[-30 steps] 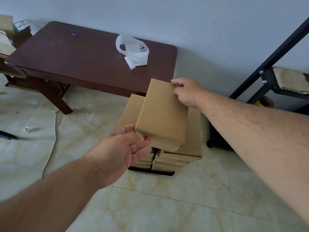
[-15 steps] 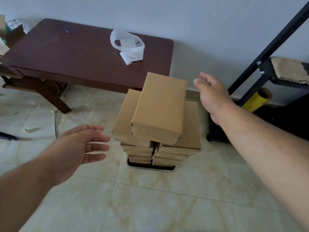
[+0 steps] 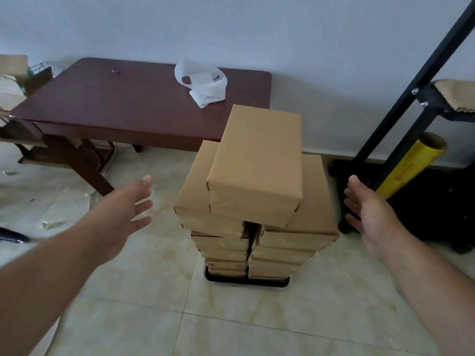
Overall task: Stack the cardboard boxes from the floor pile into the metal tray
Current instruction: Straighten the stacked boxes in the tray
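A tall stack of brown cardboard boxes (image 3: 295, 242) stands in two columns in the metal tray (image 3: 246, 283) on the tiled floor. One more cardboard box (image 3: 257, 163) lies on top, across the middle of both columns. My left hand (image 3: 123, 214) hovers left of the stack, fingers spread, holding nothing. My right hand (image 3: 370, 214) hovers right of the stack, palm turned toward it, also with nothing in it. Neither hand touches the boxes. No floor pile of boxes is in view.
A dark wooden table (image 3: 133, 106) stands behind the stack with a white plastic bag (image 3: 203, 83) on it. A black metal rack (image 3: 416, 104) and a yellow roll (image 3: 408, 165) are at the right. Scraps lie on the floor at left.
Both hands let go of the top box and drew apart to either side of the stack. The top box now rests on the stack.
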Available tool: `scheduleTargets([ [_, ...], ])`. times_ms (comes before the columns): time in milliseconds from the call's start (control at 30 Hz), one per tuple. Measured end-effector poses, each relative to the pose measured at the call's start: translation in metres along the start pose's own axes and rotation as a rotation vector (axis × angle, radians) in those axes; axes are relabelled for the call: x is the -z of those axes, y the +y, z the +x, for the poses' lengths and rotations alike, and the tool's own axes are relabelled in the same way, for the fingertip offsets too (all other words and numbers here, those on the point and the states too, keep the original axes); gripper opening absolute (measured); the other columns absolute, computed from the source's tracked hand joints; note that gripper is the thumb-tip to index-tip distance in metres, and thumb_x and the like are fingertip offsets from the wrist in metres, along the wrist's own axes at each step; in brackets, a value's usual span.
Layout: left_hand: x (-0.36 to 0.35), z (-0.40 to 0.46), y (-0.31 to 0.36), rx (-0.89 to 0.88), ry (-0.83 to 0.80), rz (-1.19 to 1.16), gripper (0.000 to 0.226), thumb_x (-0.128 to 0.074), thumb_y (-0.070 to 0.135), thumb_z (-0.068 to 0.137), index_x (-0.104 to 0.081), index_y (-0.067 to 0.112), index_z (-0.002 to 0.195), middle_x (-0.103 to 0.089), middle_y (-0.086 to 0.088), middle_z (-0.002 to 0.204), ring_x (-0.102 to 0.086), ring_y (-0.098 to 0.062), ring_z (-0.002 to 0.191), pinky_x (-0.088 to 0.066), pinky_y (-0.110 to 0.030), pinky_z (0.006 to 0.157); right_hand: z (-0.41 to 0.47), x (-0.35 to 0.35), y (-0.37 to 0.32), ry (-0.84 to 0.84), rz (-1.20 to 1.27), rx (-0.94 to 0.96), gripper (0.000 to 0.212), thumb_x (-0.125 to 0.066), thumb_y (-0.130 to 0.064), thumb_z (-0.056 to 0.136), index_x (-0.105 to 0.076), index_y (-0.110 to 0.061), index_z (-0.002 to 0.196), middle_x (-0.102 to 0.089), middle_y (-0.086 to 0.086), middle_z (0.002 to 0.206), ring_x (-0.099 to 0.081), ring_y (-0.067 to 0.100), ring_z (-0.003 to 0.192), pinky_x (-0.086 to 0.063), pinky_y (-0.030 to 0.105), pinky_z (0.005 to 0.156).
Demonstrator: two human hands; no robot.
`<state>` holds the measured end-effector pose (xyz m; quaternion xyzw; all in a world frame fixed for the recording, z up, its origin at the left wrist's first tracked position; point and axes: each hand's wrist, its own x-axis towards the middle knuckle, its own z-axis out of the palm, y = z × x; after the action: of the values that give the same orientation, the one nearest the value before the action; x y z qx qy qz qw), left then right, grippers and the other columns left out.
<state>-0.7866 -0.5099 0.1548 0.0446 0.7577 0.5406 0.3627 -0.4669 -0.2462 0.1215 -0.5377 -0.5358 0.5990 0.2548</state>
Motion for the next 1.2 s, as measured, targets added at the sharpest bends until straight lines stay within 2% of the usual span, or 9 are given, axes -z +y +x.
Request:
scheduleTargets([
  [100, -0.007, 0.014, -0.008, -0.029, -0.047, 0.079, 0.085, -0.067, 0.062, 0.085, -0.044, 0.021, 0.156, -0.057, 0.002, 0.143, -0.056, -0.022, 0.131, -0.047, -0.049, 0.109, 0.009, -0.003, 0.022, 0.000, 0.064, -0.025, 0.073, -0.051, -0.070, 0.093, -0.049, -0.027, 0.151, -0.053, -0.007, 0.151, -0.050, 0.013, 0.133, -0.039, 0.045, 0.114],
  [167, -0.014, 0.023, -0.015, -0.044, -0.078, 0.105, 0.093, -0.066, 0.068, 0.077, -0.045, 0.022, 0.155, -0.057, 0.001, 0.146, -0.055, -0.023, 0.132, -0.046, -0.053, 0.112, 0.014, -0.005, 0.039, -0.033, 0.125, -0.046, 0.084, -0.056, -0.080, 0.082, -0.053, -0.028, 0.148, -0.056, -0.005, 0.148, -0.053, 0.018, 0.134, -0.038, 0.048, 0.114],
  [233, -0.020, 0.036, -0.027, -0.061, -0.104, 0.123, 0.082, -0.060, 0.068, 0.087, -0.046, 0.021, 0.153, -0.056, -0.002, 0.147, -0.055, -0.025, 0.134, -0.043, -0.056, 0.114, 0.022, -0.008, 0.060, -0.053, 0.175, -0.067, 0.093, -0.062, -0.087, 0.070, -0.061, -0.028, 0.141, -0.063, 0.000, 0.143, -0.057, 0.024, 0.132, -0.040, 0.049, 0.111],
  [333, -0.026, 0.057, -0.045, -0.065, -0.169, 0.108, 0.069, -0.049, 0.069, 0.097, -0.051, 0.024, 0.149, -0.059, -0.004, 0.146, -0.056, -0.027, 0.133, -0.041, -0.058, 0.114, 0.030, -0.016, 0.076, -0.108, 0.225, 0.001, 0.074, -0.055, -0.082, 0.081, -0.074, -0.025, 0.124, -0.076, 0.008, 0.119, -0.066, 0.032, 0.117, -0.046, 0.048, 0.098],
  [533, -0.049, 0.070, -0.062, -0.095, -0.408, -0.046, 0.057, -0.031, 0.067, 0.104, -0.074, 0.038, 0.127, -0.076, 0.000, 0.128, -0.064, -0.027, 0.130, -0.039, -0.059, 0.116, 0.026, -0.031, 0.086, -0.171, 0.312, 0.120, 0.055, -0.044, -0.068, 0.095, -0.085, -0.032, 0.091, -0.080, 0.008, 0.104, -0.076, 0.027, 0.097, -0.051, 0.040, 0.080],
  [667, -0.052, 0.072, -0.072, -0.108, -0.502, -0.095, 0.058, -0.025, 0.068, 0.104, -0.070, 0.043, 0.132, -0.073, 0.003, 0.134, -0.062, -0.026, 0.133, -0.033, -0.061, 0.119, 0.024, -0.041, 0.093, -0.223, 0.308, 0.158, 0.056, -0.039, -0.067, 0.098, -0.084, -0.033, 0.099, -0.079, 0.006, 0.112, -0.076, 0.025, 0.102, -0.050, 0.042, 0.085],
  [800, -0.056, 0.065, -0.081, -0.188, -0.487, -0.027, 0.051, -0.024, 0.061, 0.108, -0.071, 0.051, 0.125, -0.075, 0.008, 0.130, -0.066, -0.023, 0.128, -0.042, -0.059, 0.113, 0.023, -0.047, 0.092, -0.209, 0.326, 0.164, 0.055, -0.043, -0.069, 0.095, -0.084, -0.034, 0.099, -0.078, 0.007, 0.114, -0.075, 0.026, 0.105, -0.051, 0.046, 0.095],
  [967, -0.063, 0.063, -0.092, -0.230, -0.451, 0.005, 0.053, -0.021, 0.062, 0.108, -0.074, 0.058, 0.113, -0.077, 0.014, 0.122, -0.068, -0.016, 0.124, -0.043, -0.056, 0.113, 0.026, -0.048, 0.092, -0.199, 0.329, 0.165, 0.056, -0.040, -0.069, 0.097, -0.085, -0.035, 0.090, -0.080, 0.006, 0.106, -0.078, 0.024, 0.093, -0.053, 0.041, 0.084],
  [1200, -0.064, 0.065, -0.101, -0.245, -0.422, -0.002, 0.062, -0.020, 0.075, 0.101, -0.067, 0.049, 0.132, -0.076, 0.016, 0.124, -0.067, -0.012, 0.123, -0.042, -0.053, 0.114, 0.027, -0.047, 0.085, -0.156, 0.287, 0.175, 0.051, -0.046, -0.072, 0.095, -0.084, -0.037, 0.095, -0.079, 0.008, 0.112, -0.078, 0.025, 0.091, -0.055, 0.045, 0.093],
])
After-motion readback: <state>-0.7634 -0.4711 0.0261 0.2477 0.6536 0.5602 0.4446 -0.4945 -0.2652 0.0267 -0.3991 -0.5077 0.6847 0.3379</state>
